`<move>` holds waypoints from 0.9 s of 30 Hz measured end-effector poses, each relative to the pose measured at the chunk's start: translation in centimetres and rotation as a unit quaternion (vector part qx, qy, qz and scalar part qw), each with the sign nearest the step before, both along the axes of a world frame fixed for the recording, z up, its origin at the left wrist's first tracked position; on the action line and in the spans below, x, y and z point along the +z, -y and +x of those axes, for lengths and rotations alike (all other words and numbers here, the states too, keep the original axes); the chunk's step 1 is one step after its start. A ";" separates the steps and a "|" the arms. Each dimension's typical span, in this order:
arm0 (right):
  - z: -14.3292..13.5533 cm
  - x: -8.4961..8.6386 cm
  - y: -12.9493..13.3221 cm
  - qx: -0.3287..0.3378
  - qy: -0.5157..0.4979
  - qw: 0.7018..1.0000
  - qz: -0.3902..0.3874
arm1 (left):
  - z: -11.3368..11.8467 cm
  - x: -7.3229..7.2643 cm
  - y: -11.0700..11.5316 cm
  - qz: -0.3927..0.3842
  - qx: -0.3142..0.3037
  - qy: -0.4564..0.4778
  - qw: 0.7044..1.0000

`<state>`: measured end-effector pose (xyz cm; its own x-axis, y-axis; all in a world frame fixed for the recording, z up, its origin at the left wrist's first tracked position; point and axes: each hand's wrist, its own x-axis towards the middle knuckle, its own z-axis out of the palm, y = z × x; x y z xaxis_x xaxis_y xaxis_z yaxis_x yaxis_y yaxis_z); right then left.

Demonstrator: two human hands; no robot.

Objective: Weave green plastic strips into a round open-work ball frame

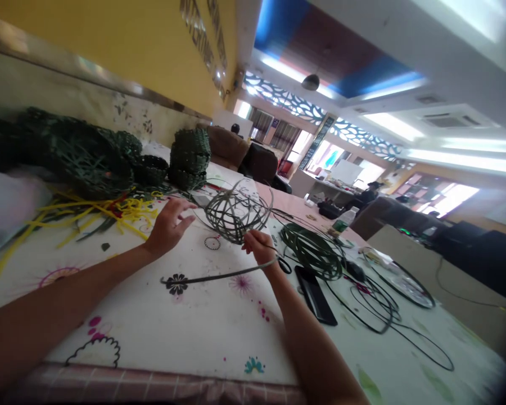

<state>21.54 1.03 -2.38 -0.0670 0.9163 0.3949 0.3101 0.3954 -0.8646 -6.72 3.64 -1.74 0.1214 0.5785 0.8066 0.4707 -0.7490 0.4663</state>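
Note:
An openwork woven ball of dark green flat strips, loose and springy at its edges, rests on the patterned tablecloth in front of me. My right hand is closed at its lower right side, fingers pinched on a dark green strip. From near that wrist a long loose strip end curves left across the cloth. To the left of the ball, my left hand is open, fingers apart and pointing towards it, with nothing seen in them. Whether its fingertips touch a thin strip there I cannot tell.
Coiled green strip lies at right, beside a black phone-like slab, scissors and a bottle. Yellow strips are heaped at left. Behind them stand finished-looking dark green woven baskets. Chairs stand beyond the table.

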 end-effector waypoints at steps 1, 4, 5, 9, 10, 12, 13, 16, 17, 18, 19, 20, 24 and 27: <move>0.4 0.1 -0.3 0.008 -0.045 0.999 -0.002 | -0.2 -0.3 -0.3 -0.030 0.004 0.011 0.999; 1.2 0.5 -0.5 0.041 -0.138 0.990 -0.010 | -0.3 -0.9 -1.0 -0.093 0.003 0.041 0.995; 1.3 0.6 -0.4 0.051 -0.156 0.986 -0.015 | -0.2 -1.0 -1.0 -0.106 -0.002 0.049 0.993; 1.3 1.1 0.1 0.089 -0.204 0.974 -0.041 | 0.2 -0.8 -0.4 -0.147 -0.022 0.073 0.986; 1.2 1.1 0.2 0.102 -0.213 0.970 -0.048 | 0.4 -0.8 -0.2 -0.157 -0.029 0.078 0.984; 1.1 1.1 0.3 0.127 -0.228 0.963 -0.060 | 0.7 -0.9 0.1 -0.175 -0.051 0.087 0.979; 1.1 1.1 0.4 0.137 -0.232 0.961 -0.066 | 0.9 -1.0 0.1 -0.183 -0.063 0.093 0.977; 0.7 1.1 0.5 0.158 -0.232 0.957 -0.075 | 1.4 -1.4 0.2 -0.200 -0.075 0.115 0.970; 0.6 1.0 0.5 0.162 -0.230 0.957 -0.076 | 1.6 -1.5 0.2 -0.202 -0.067 0.122 0.969; 0.4 0.9 0.6 0.164 -0.229 0.956 -0.078 | 1.7 -1.7 0.2 -0.203 -0.057 0.128 0.969; 0.3 0.8 0.6 0.165 -0.229 0.956 -0.079 | 1.9 -1.8 0.2 -0.202 -0.046 0.136 0.969; 0.1 0.7 0.6 0.166 -0.228 0.956 -0.081 | 2.0 -1.9 0.1 -0.203 -0.039 0.146 0.967; -0.5 -0.2 0.5 0.174 -0.226 0.955 -0.082 | 2.5 -2.3 0.1 -0.209 -0.048 0.204 0.955; -0.8 -0.8 0.4 0.176 -0.231 0.954 -0.077 | 2.7 -2.4 -0.1 -0.195 -0.047 0.222 0.954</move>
